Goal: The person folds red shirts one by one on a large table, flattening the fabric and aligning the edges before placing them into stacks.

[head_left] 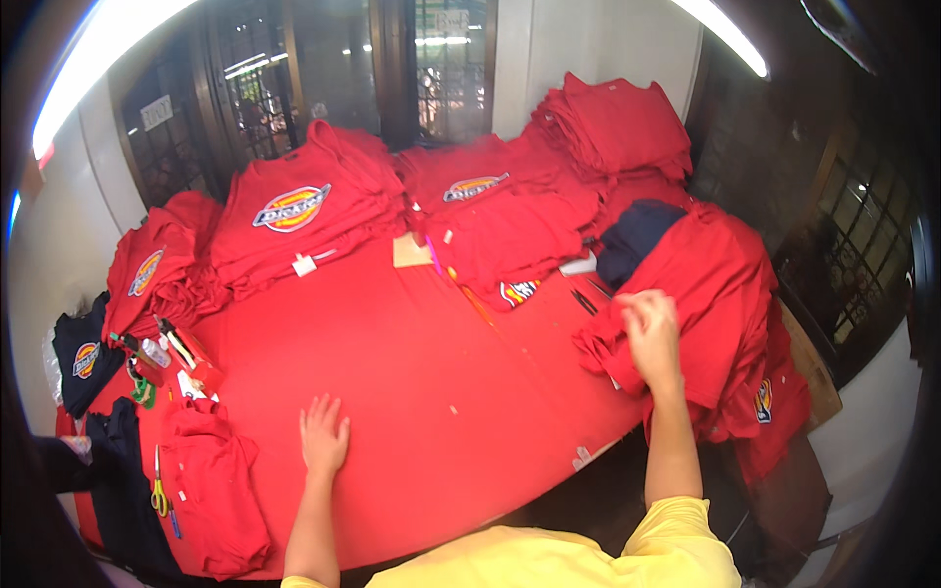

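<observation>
My left hand (pixel 323 434) rests on the red tabletop (pixel 392 392), its fingers spread and nothing in them. Over a heap of red T-shirts (pixel 720 284) at the right is my right hand (pixel 650 328). Its fingers are bent and drawn together. Whether they pinch the cloth is hidden. Dark navy fabric (pixel 637 240) sticks out of the heap just beyond this hand. A dark slim tool (pixel 585 302) lies on the table beside the heap, left of the right hand.
Stacked red shirts with a chest emblem (pixel 294 206) line the far side, with a tall folded pile (pixel 618 127) at the back right. Yellow-handled scissors (pixel 159 495), a red shirt (pixel 211 490) and navy garments (pixel 127 480) lie at the left. A tan card (pixel 412 251) lies farther back.
</observation>
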`<state>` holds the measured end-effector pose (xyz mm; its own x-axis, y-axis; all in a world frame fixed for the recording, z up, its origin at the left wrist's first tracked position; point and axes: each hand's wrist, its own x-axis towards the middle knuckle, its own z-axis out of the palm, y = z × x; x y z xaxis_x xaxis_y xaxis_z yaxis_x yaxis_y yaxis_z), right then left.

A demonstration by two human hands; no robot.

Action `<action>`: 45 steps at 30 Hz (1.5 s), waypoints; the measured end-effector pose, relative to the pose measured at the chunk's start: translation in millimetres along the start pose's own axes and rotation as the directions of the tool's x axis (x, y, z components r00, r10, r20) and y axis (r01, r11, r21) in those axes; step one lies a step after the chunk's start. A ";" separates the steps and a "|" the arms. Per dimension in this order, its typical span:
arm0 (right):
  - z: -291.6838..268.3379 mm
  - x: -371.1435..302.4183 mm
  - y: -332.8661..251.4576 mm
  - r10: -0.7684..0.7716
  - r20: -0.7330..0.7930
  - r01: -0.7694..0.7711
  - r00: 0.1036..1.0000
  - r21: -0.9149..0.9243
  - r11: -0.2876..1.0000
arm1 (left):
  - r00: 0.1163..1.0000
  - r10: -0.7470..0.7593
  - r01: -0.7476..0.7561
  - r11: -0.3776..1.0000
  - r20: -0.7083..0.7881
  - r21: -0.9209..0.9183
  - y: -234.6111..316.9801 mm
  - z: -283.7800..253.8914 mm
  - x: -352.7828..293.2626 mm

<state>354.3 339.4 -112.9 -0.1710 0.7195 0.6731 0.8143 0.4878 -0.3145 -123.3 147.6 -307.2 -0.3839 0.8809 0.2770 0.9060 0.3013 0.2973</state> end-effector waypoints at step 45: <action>245.8 -153.8 -214.8 -0.564 0.394 0.294 0.726 0.564 0.772 | 0.874 -0.461 0.485 0.853 0.154 -0.194 81.4 -54.5 -92.8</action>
<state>69.4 245.5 -313.4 -0.8018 0.4419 0.4022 0.2659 0.8666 -0.4222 -23.7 70.6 -258.9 -0.7258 0.6869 -0.0363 0.5519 0.6131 0.5652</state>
